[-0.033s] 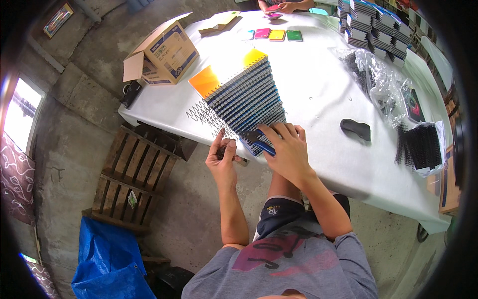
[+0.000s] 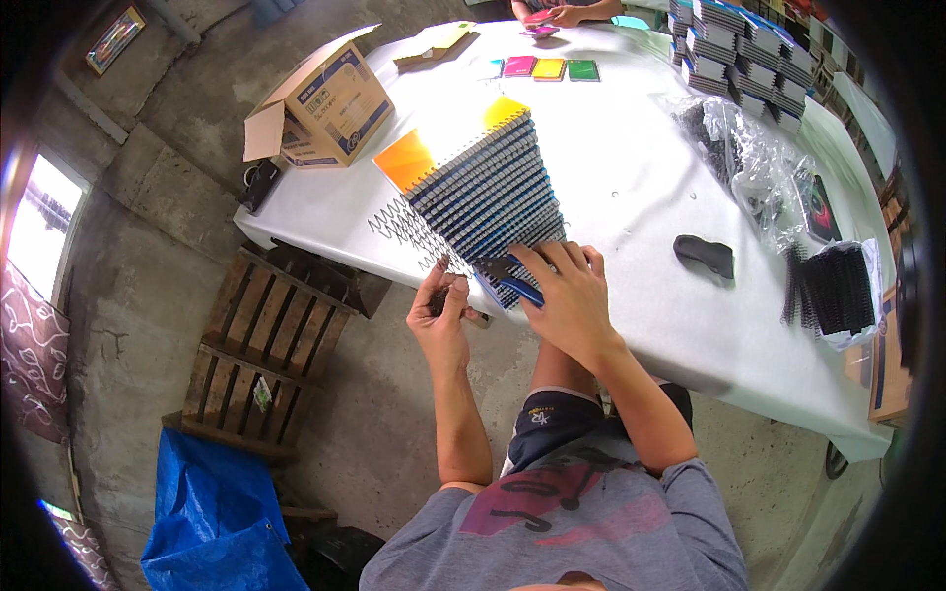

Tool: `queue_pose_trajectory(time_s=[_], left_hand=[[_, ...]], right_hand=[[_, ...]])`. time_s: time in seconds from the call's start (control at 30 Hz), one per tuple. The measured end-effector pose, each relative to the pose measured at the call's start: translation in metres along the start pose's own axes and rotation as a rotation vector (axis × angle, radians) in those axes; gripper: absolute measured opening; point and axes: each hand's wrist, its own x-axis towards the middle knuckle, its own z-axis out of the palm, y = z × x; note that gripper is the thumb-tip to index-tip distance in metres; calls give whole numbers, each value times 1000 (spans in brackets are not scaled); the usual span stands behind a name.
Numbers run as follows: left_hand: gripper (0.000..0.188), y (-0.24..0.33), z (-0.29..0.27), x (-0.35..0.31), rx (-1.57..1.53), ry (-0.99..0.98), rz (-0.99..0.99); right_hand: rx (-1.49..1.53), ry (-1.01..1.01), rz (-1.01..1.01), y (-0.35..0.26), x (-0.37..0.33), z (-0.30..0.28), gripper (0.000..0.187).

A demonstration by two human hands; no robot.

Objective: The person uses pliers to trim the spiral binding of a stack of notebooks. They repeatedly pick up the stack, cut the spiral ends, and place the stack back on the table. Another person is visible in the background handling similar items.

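In the head view, the left hand (image 2: 440, 317) is raised from a bent elbow, thumb and fingers pinched round a small dark object (image 2: 439, 298), its kind unclear. The right hand (image 2: 572, 295) reaches in from the right, palm down, its fingers curled over blue-handled pliers (image 2: 524, 291). The spiral-bound notebooks (image 2: 490, 182) lie stacked just beyond both sets of fingers, loose wire coils (image 2: 402, 229) beyond the left fingertips.
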Motion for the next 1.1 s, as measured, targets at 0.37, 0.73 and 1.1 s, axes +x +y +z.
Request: queue_pose_trajectory(time_s=[0.37, 0.73, 1.1], left_hand=[[21, -2, -5, 4, -44, -42, -21], [15, -9, -11, 6, -136, -21, 28], [27, 5, -16, 5, -212, -90, -107]], right_hand=[[-32, -6, -31, -9, 7, -1, 55], [26, -12, -21, 1, 6, 14, 50], [17, 70, -32, -6, 9, -3, 57]])
